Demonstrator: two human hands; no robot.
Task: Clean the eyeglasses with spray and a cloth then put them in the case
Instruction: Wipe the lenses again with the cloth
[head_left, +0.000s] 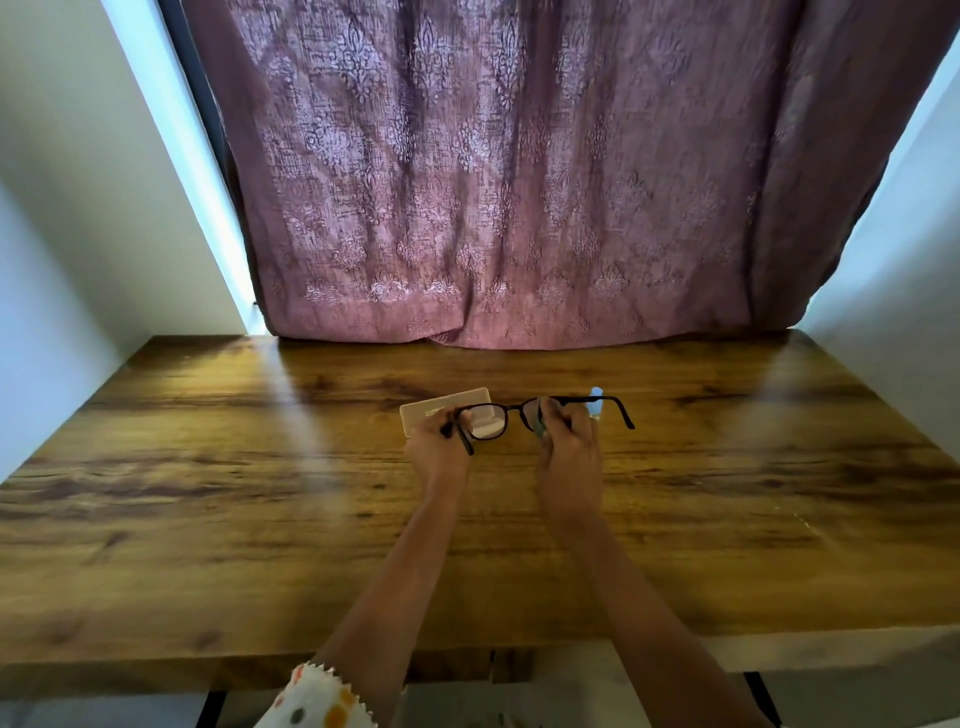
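Eyeglasses (491, 422): were held above the worktop (208, 493), temples unfolded.
Left hand (439, 439): gripped one temple (near its hinge).
Right hand (569, 447): pinched a cloth (540, 428) against a lens.
Case (441, 404): lay behind.

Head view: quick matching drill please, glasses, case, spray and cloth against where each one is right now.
1 glasses
2 case
3 spray
4 cloth

A on the table, beyond the left hand
B pinched in the right hand, against the glasses
C held up by both hands
D light blue, just beyond the right hand

Pairs: 1-C, 2-A, 3-D, 4-B
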